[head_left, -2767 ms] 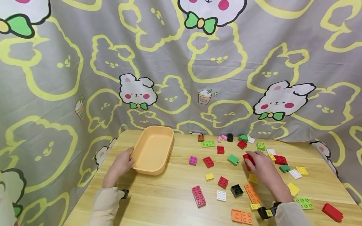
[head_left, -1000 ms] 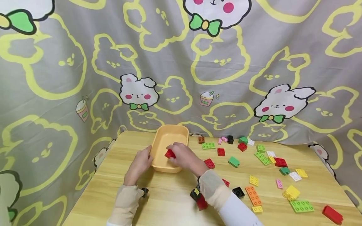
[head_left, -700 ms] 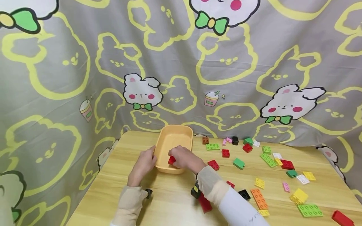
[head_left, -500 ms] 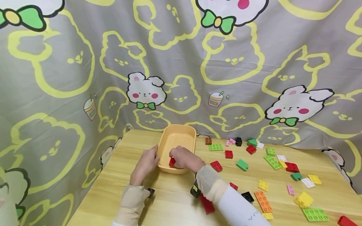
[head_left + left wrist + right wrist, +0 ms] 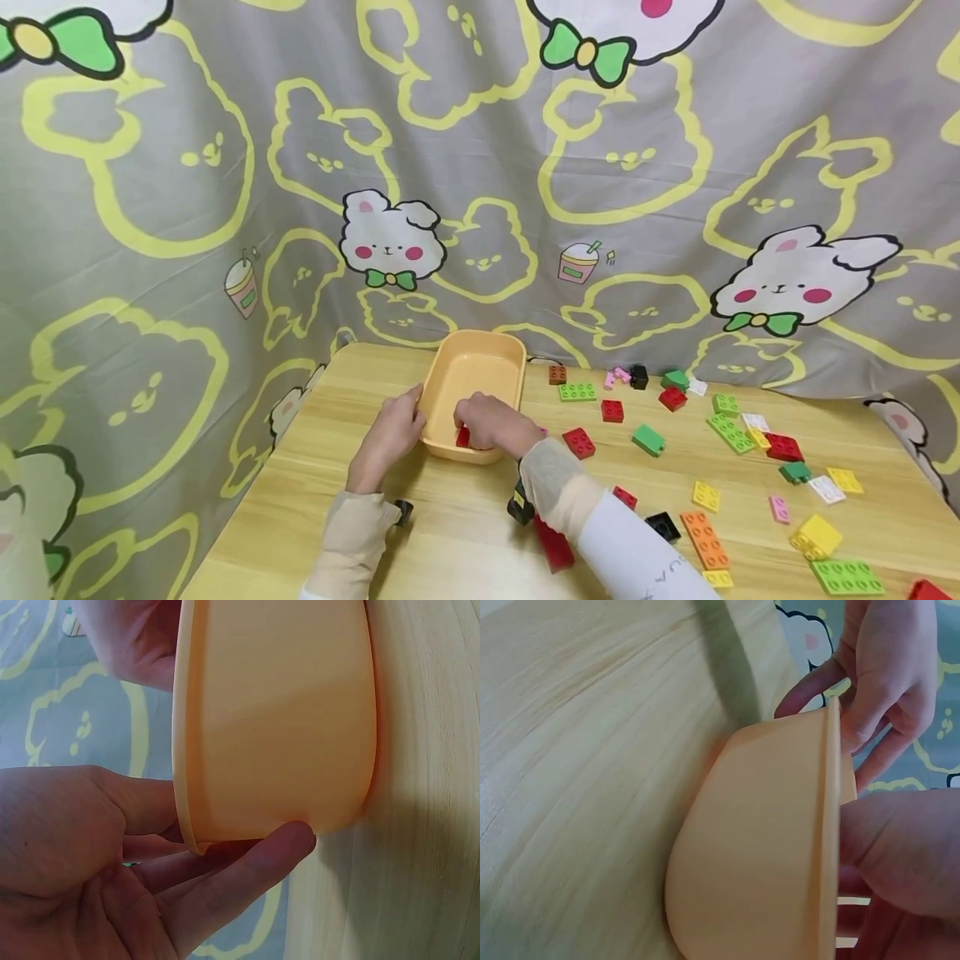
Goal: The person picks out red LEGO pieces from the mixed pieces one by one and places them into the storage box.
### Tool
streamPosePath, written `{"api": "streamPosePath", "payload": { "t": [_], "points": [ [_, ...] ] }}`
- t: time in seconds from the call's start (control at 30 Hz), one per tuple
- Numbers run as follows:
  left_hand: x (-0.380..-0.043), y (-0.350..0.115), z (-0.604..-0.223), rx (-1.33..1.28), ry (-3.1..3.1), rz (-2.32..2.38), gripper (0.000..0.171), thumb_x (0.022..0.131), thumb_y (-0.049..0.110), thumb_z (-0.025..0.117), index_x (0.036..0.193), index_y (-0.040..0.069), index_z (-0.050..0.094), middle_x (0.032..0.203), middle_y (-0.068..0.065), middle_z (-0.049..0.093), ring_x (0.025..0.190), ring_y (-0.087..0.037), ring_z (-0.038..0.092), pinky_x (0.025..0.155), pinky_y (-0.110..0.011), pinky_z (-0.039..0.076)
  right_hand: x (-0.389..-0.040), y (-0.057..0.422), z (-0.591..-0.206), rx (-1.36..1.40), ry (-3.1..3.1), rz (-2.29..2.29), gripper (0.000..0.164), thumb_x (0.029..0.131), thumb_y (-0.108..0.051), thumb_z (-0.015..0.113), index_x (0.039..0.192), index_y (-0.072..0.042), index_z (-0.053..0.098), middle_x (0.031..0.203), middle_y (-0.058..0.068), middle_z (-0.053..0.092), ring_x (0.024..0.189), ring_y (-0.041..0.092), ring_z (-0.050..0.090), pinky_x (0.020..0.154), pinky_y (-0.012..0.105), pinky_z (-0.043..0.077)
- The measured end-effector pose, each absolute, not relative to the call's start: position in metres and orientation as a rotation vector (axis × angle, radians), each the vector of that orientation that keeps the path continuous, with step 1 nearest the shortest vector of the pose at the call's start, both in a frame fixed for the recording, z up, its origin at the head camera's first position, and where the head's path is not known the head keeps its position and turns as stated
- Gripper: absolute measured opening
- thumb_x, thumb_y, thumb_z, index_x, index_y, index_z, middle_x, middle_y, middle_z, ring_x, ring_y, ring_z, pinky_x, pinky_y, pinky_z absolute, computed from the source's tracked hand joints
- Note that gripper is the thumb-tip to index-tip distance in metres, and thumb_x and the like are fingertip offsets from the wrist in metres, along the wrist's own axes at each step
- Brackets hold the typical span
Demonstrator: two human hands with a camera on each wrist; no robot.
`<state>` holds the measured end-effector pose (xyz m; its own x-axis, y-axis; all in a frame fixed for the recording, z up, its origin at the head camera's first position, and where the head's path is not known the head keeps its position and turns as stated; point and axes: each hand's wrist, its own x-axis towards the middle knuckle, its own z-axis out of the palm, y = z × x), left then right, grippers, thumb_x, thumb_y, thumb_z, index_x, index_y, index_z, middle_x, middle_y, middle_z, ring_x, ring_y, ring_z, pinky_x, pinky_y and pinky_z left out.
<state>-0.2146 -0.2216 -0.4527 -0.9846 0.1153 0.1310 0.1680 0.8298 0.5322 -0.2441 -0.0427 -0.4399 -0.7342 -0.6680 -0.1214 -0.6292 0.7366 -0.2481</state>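
Note:
A pale orange plastic tray with rounded corners stands at the back left of the wooden table. My left hand grips its left rim, thumb over the edge and fingers along the outer wall in the left wrist view. Down inside the tray's near end, my right hand holds a red toy brick, mostly covered by the fingers. In the right wrist view the tray wall hides the right hand's fingertips and the brick.
Toy building bricks lie scattered to the right: a red brick, a green brick, an orange plate, a black brick and several others. A long dark red brick lies below the right wrist. A patterned curtain hangs behind.
The right hand took a red brick from the right side and carried it left into the tray, then lowered it. The left hand slid the tray to the right.

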Motion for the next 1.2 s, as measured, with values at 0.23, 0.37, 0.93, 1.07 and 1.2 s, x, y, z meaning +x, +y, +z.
{"api": "streamPosePath", "payload": {
  "t": [0.23,0.37,0.93,1.07,1.2],
  "points": [
    [-0.216,-0.223,-0.452,-0.204,-2.941,-0.893,0.051,0.09,-0.006,0.048,0.14,-0.012,0.041,0.057,-0.001,0.047,0.043,-0.008,0.041,0.04,-0.022,0.037,-0.246,-0.043,-0.437,-1.068,2.703,-0.301,0.028,0.078,0.0,0.072,0.104,-0.011,0.072,0.094,0.002,0.065,0.084,0.016,0.058,0.075,0.029,0.052],
    [-0.217,-0.224,-0.45,-0.213,-2.93,-0.897,0.05,0.091,-0.006,0.048,0.14,-0.013,0.04,0.058,-0.002,0.048,0.043,-0.008,0.041,0.04,-0.022,0.036,-0.251,-0.035,-0.431,-1.152,2.683,-0.386,0.038,0.084,-0.007,0.073,0.121,-0.007,0.065,0.111,0.009,0.065,0.099,0.02,0.057,0.086,0.033,0.05],
    [-0.213,-0.222,-0.454,-0.146,-2.966,-0.961,0.051,0.094,-0.004,0.047,0.143,-0.011,0.036,0.068,-0.011,0.057,0.041,-0.008,0.038,0.038,-0.02,0.033,-0.187,0.048,-0.405,-1.052,2.975,-0.868,0.031,0.087,-0.013,0.072,0.117,-0.009,0.067,0.098,-0.002,0.059,0.084,0.013,0.058,0.07,0.03,0.054],
    [-0.214,-0.222,-0.453,-0.174,-2.953,-0.961,0.051,0.093,-0.004,0.047,0.143,-0.011,0.037,0.074,-0.013,0.059,0.043,-0.009,0.04,0.039,-0.022,0.035,-0.169,0.06,-0.412,-0.937,2.996,-0.84,0.031,0.086,-0.014,0.074,0.116,-0.01,0.067,0.095,-0.004,0.058,0.08,0.009,0.056,0.068,0.028,0.054],
    [-0.215,-0.224,-0.452,-0.186,-2.931,-0.967,0.05,0.092,-0.005,0.05,0.141,-0.01,0.041,0.086,-0.017,0.064,0.052,-0.012,0.05,0.045,-0.026,0.043,-0.156,0.067,-0.424,-0.889,2.904,-0.854,0.031,0.087,-0.013,0.072,0.117,-0.011,0.066,0.102,0.0,0.06,0.088,0.015,0.06,0.073,0.032,0.055]
  ]
}}
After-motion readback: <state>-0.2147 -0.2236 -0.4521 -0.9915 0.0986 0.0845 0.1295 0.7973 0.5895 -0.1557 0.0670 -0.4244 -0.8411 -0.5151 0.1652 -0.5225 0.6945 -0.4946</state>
